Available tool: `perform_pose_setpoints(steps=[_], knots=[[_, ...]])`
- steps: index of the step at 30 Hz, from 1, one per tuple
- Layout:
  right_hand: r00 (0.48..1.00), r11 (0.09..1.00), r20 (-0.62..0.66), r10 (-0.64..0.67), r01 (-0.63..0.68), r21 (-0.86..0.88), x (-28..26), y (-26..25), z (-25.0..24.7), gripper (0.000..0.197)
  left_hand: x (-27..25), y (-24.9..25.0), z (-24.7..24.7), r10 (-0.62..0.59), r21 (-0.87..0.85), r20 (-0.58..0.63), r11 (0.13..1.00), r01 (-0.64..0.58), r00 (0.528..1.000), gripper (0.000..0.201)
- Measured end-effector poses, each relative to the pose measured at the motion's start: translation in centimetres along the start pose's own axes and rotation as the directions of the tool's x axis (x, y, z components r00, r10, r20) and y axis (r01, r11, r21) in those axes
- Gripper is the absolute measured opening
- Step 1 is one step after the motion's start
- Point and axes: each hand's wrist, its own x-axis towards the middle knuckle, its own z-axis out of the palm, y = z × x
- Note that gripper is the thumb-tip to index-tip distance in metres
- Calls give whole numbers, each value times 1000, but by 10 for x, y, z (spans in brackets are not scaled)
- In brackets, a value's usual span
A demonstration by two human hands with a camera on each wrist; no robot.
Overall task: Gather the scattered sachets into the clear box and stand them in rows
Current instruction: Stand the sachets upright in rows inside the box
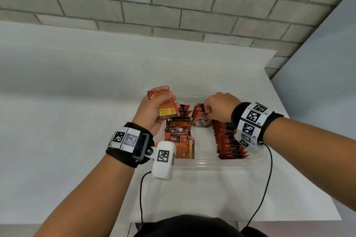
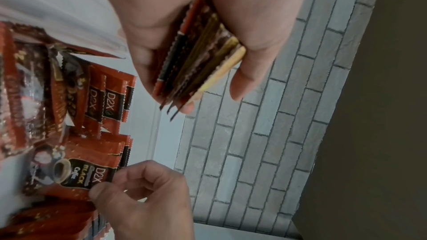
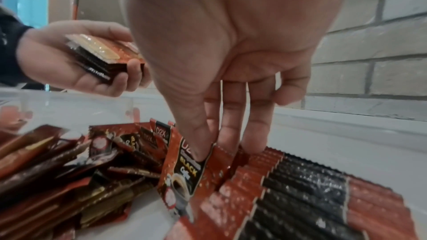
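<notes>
A clear box (image 1: 212,163) stands on the white table. Along its right side, red and black sachets stand in a row (image 1: 229,140) (image 3: 300,189). On its left side, more sachets lie in a loose pile (image 1: 179,136) (image 3: 57,170). My left hand (image 1: 162,98) grips a stack of several sachets (image 1: 166,107) (image 2: 201,64) above the box's far left corner. My right hand (image 1: 207,110) (image 3: 212,145) reaches down into the far middle of the box. Its thumb and fingers pinch the top of one upright sachet (image 3: 184,174) (image 2: 76,176) at the far end of the row.
The white table (image 1: 77,102) runs wide to the left and ends close to the right of the box at its edge (image 1: 300,159). A grey brick wall (image 1: 173,5) rises behind it. Thin black cables (image 1: 141,198) hang from both wrists.
</notes>
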Motion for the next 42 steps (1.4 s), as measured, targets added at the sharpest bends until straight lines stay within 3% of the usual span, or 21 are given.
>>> perform_pose_setpoints(steps=[13, 29, 33, 35, 38, 40, 42], knots=[[997, 967, -34, -65, 54, -247, 4, -5, 11, 22, 1, 0, 0, -5, 0, 19, 1000, 5, 1000, 23], [994, 979, -59, -90, 78, -189, 0, -2, 3, 13, 3, 0, 1, -13, -16, 13, 1000, 13, 1000, 20], [994, 999, -109, -32, 29, -30, -11, 2, -10, 17, 1, 1, 3, -41, -43, 69, 998, 44, 997, 20], [986, 966, -167, 6, 38, 255, -22, 1, -19, 20, 0, 1, 8, -50, -41, 92, 998, 54, 995, 22], [967, 738, -255, 21, 158, 656, -38, -10, -27, 28, 0, 0, 17, -61, -19, 125, 998, 64, 990, 29], [966, 625, -257, 5, 198, 755, -45, -18, -27, 40, 1, -3, 24, -66, 19, 145, 998, 64, 987, 32], [964, 595, -264, -8, 217, 774, -48, -21, -23, 48, 1, -6, 32, -69, 52, 180, 997, 61, 981, 27]])
